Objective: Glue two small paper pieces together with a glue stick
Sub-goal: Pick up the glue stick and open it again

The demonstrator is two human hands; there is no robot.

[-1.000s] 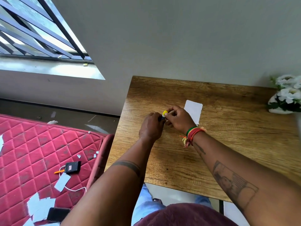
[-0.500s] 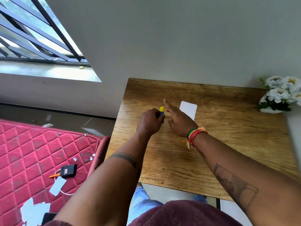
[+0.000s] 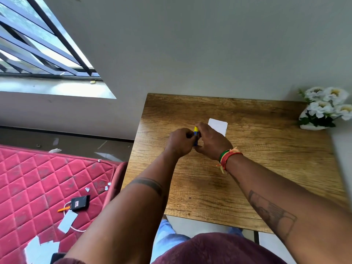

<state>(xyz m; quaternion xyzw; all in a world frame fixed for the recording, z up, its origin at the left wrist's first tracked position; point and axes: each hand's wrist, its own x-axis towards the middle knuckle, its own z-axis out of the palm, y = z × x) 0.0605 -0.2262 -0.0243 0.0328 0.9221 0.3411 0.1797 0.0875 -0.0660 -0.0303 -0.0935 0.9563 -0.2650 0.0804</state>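
A small glue stick [image 3: 196, 132] with a blue body and yellow end stands upright between my two hands over the wooden table [image 3: 266, 168]. My left hand [image 3: 181, 141] is closed around its lower part. My right hand [image 3: 211, 141] curls around it from the right, fingers at the yellow top. A white paper piece [image 3: 218, 125] lies flat on the table just behind my right hand, partly hidden by it. A second paper piece does not show on the table.
White flowers in a white vase [image 3: 323, 111] stand at the table's far right corner. A red quilted mattress [image 3: 38, 187] lies left of the table with a black device [image 3: 80, 202], a cable and paper scraps. A grey wall backs the table.
My right hand had opened with a finger pointing away from the glue stick half a second ago; now it is back on the stick's top. The left hand kept hold throughout.
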